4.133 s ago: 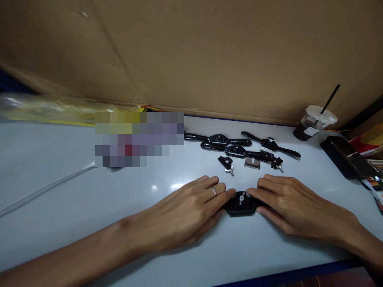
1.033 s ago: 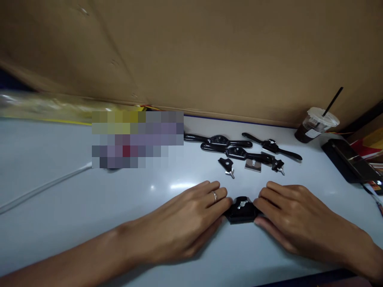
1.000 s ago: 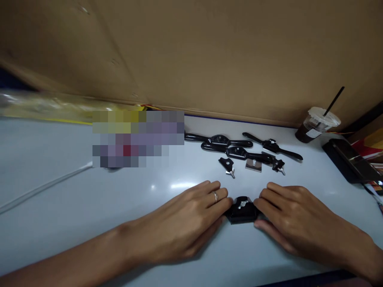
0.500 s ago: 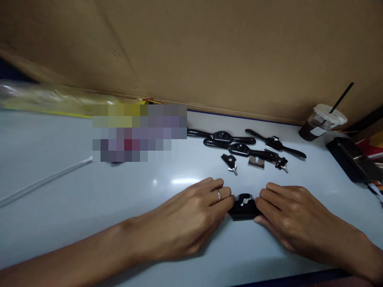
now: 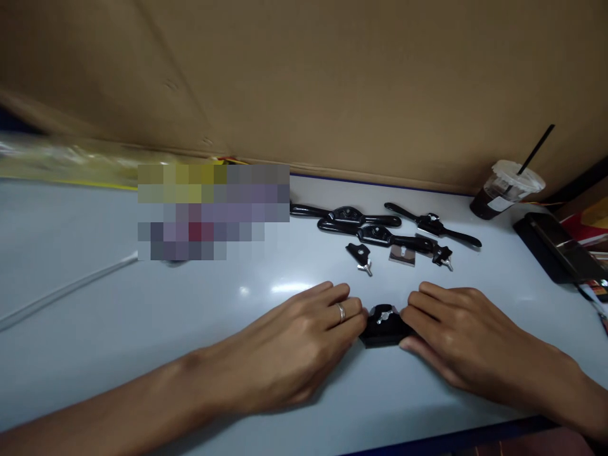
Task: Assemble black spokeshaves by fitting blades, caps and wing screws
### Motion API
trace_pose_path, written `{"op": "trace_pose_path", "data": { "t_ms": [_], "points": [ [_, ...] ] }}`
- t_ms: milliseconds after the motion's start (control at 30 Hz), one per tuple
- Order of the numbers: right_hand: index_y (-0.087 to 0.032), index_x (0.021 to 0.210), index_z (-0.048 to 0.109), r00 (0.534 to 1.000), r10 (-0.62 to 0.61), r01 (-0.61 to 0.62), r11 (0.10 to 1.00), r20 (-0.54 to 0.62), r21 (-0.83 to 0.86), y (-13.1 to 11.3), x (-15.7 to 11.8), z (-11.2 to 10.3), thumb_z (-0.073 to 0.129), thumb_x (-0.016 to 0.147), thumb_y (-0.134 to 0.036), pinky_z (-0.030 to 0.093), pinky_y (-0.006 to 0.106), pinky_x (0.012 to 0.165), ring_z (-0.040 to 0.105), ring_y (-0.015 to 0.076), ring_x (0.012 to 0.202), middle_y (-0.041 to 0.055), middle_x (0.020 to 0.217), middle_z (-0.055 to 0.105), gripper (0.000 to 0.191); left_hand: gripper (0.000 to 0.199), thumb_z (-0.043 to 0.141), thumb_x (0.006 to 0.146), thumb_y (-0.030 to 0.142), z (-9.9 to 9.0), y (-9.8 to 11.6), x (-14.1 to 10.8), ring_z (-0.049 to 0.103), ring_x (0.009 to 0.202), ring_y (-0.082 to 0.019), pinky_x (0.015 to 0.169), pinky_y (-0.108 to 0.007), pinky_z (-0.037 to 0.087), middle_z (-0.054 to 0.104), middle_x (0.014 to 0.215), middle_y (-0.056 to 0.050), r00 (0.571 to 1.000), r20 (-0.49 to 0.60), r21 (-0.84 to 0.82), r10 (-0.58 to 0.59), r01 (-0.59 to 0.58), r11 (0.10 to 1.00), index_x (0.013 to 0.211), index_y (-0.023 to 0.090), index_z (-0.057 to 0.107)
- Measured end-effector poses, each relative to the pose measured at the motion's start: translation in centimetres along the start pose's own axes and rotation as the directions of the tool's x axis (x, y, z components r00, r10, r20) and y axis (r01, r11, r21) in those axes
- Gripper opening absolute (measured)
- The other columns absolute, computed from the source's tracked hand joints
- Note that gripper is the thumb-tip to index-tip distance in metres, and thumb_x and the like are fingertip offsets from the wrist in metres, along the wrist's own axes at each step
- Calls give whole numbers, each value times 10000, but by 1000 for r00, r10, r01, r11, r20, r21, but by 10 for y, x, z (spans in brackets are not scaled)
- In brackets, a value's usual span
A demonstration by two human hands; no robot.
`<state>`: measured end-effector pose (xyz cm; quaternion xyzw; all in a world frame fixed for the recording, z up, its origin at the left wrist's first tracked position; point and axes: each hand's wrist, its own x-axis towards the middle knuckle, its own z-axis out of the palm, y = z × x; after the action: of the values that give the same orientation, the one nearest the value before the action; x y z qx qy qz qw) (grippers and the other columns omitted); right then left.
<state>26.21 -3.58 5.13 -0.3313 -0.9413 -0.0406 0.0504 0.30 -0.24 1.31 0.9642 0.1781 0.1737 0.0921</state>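
Note:
A black spokeshave (image 5: 384,330) with a silver thumbscrew lies between my hands, low over the table or on it; I cannot tell which. My left hand (image 5: 316,345), with a ring on one finger, is closed round its left handle. Round the right handle my right hand (image 5: 458,335) is closed too; both handles are hidden by the fingers. Beyond them lie a black cap with a wing screw (image 5: 360,255), a flat metal blade (image 5: 401,255) and another black cap (image 5: 443,254). Two spokeshave bodies (image 5: 346,215) overlap behind these, and a complete spokeshave (image 5: 431,223) rests to their right.
A lidded plastic cup (image 5: 503,190) with dark drink and a straw stands at the back right, near a black device (image 5: 546,247). A cardboard panel (image 5: 304,82) rises behind the white table (image 5: 142,354). At left are clear yellow-edged packaging (image 5: 71,161), a white cable (image 5: 71,288) and a blurred-out patch.
The whole view has shifted slightly, so everything sits a little further left. Both hands keep their grip on the spokeshave, and its thumbscrew appears turned a little.

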Motion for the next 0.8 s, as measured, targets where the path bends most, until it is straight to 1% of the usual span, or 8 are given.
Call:
{"op": "trace_pose_path", "data": {
  "t_ms": [100,167,267,400,533,633,800],
  "points": [
    [-184,972,635,996,52,-56,997,77,52,5,-2,-4,767,894,-240,423,346,628,610,223,825,24,925,664,163,197,412,1004,83,1,1,1,512,755,-217,696,-344,447,602,853,-50,997,-4,-71,-77,76,995,953,161,585],
    [-192,1010,639,990,64,-75,994,126,83,9,-3,-6,736,912,-198,433,346,654,616,218,840,19,951,662,138,189,402,1027,112,1,1,1,518,771,-218,701,-339,450,604,879,-51,995,-2,-100,-96,95,990,1016,153,586],
    [-197,1017,643,985,60,-75,993,159,90,13,-3,-6,683,924,-120,422,346,642,609,210,803,10,914,647,128,198,397,1020,94,1,1,1,523,779,-221,730,-347,459,607,896,-53,997,12,-67,-76,76,995,1061,144,584],
    [-186,1065,647,979,63,-83,992,195,96,13,-1,-5,663,919,-97,411,346,624,612,220,805,21,924,647,171,238,403,959,25,0,0,2,508,750,-224,717,-354,444,597,868,-52,999,20,1,-29,29,1000,1051,138,592],
    [-182,1096,645,976,58,-80,992,210,98,11,-1,-5,625,912,-48,407,338,635,611,218,827,28,948,648,229,253,423,925,9,-1,0,3,513,762,-224,724,-353,447,605,876,-56,999,22,-23,-23,23,999,1058,136,598],
    [-174,1083,647,975,42,-69,991,217,118,11,0,-6,596,899,-11,402,332,637,600,213,829,31,941,642,252,268,423,922,12,-2,-1,2,523,769,-225,738,-360,451,619,897,-62,999,30,-31,-23,24,999,1082,136,598],
    [-169,1065,635,975,19,-53,987,221,150,13,1,-4,540,883,26,394,332,625,567,207,809,39,944,624,283,252,445,887,1,-1,-3,-1,515,767,-224,737,-359,439,610,877,-53,999,38,-40,-19,21,999,1027,152,593]
  ]
}}
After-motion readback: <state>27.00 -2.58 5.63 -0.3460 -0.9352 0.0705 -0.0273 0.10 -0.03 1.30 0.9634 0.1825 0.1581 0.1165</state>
